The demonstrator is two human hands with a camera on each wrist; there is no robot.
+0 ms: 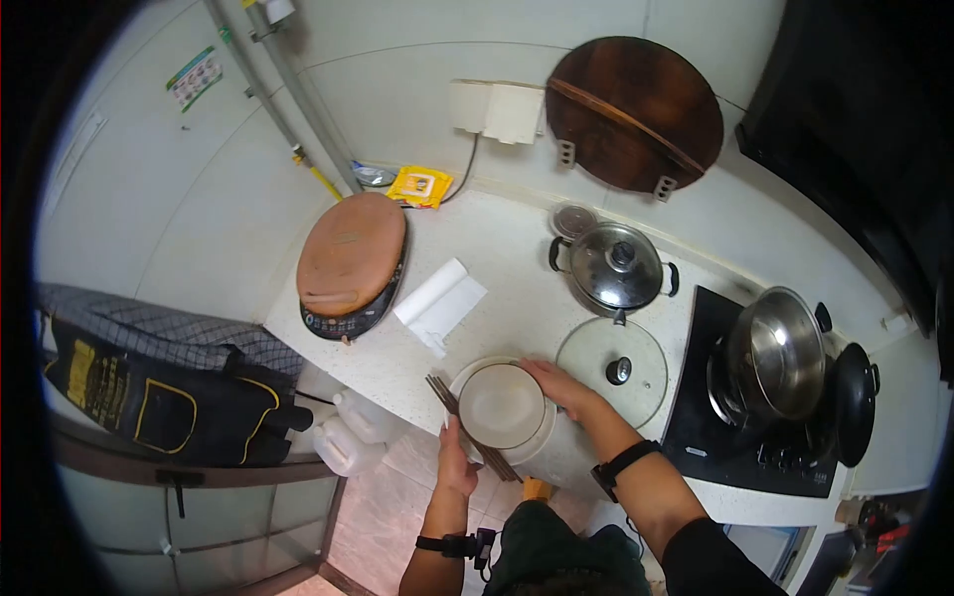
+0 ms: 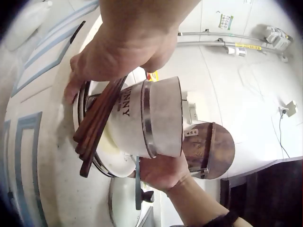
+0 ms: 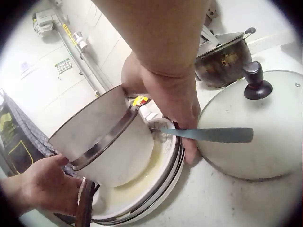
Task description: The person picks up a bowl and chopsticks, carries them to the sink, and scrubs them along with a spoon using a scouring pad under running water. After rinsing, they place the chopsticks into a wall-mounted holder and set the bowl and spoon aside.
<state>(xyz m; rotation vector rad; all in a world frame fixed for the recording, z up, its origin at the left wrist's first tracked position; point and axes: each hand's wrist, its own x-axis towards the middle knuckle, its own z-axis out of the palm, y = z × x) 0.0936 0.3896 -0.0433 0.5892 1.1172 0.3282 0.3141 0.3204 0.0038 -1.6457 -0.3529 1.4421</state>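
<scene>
A stack of plates [image 1: 542,439] carries two nested white bowls [image 1: 502,405] with dark rims. My left hand [image 1: 455,462] grips the near left edge of the plates, its fingertips on the rim in the left wrist view. Several brown chopsticks [image 2: 100,125] lie across the plates between that hand and the bowls. On the other side, my right hand [image 1: 558,385] holds the plates' rim, fingers low against the edge. A utensil with a flat blue-grey handle [image 3: 215,135] sticks out from the plates beside it. Some yellowish liquid [image 3: 142,177] shows on the top plate.
A glass lid [image 1: 636,392] lies right of the plates, a lidded pot [image 1: 616,266] behind it. The stove [image 1: 696,397] with a steel pot [image 1: 780,348] stands at the right. A paper roll [image 1: 432,298] and a covered electric cooker [image 1: 350,253] are on the left.
</scene>
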